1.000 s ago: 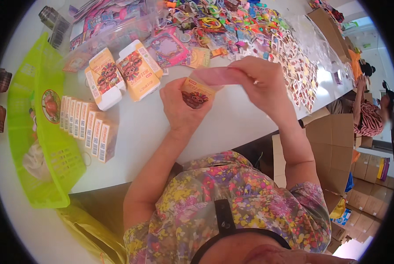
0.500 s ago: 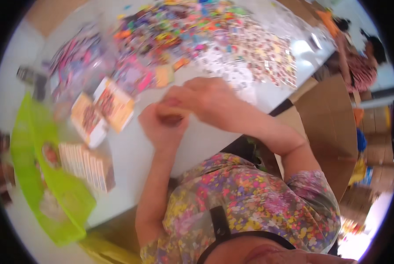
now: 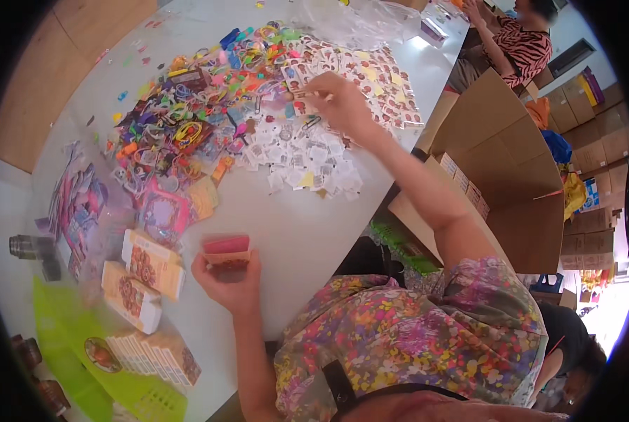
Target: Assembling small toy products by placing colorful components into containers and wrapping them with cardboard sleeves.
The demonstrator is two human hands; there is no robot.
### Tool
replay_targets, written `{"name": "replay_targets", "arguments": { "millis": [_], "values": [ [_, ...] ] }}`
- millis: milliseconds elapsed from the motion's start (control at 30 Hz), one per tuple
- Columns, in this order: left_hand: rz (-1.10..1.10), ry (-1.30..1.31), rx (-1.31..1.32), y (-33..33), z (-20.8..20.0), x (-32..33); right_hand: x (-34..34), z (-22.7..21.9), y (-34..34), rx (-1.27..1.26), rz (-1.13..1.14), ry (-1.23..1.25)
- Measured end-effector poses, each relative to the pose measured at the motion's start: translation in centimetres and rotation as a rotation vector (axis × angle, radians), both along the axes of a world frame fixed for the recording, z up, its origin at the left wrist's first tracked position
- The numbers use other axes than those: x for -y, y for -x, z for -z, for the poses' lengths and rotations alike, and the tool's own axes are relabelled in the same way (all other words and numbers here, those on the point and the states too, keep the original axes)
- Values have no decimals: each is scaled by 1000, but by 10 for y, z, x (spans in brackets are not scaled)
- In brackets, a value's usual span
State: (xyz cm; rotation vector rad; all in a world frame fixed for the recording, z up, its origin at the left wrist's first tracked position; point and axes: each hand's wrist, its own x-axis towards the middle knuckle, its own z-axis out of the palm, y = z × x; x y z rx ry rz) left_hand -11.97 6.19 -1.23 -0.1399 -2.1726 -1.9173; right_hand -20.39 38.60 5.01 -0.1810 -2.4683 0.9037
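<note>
My left hand point(image 3: 231, 287) is wrapped round a small carton point(image 3: 229, 261) above the table, its fingers on both sides. A pink flat piece point(image 3: 227, 244) shows at the carton's top. My right hand point(image 3: 339, 105) reaches over the far side of the heap, with thumb and fingers pinched at the edge of the sticker sheets point(image 3: 392, 91). What they pinch is too small to make out. Below that hand lie many small white packets point(image 3: 304, 158). Left of it spreads a heap of colourful small trinkets point(image 3: 188, 126).
Two printed cartons point(image 3: 153, 264) lie left of my left hand. Nearer stands a row of small boxes point(image 3: 156, 355) by a green plastic basket point(image 3: 61, 330). Bagged pink items point(image 3: 163, 211) lie beyond. An open cardboard box point(image 3: 504, 169) stands at the right; a person point(image 3: 522, 49) sits behind it.
My hands were together over the table; now they are apart. The right has moved out to the sticker sheets, and the left has come down and nearer with the carton. The view has shifted.
</note>
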Motion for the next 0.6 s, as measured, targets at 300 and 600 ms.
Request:
{"name": "replay_targets", "arguments": {
  "millis": [300,600],
  "values": [
    [13,70,-29,4,4,3,-109,33,17,282,136,-503],
    [43,-71,58,1,11,6,-82,5,-4,27,222,406]
  ]
}}
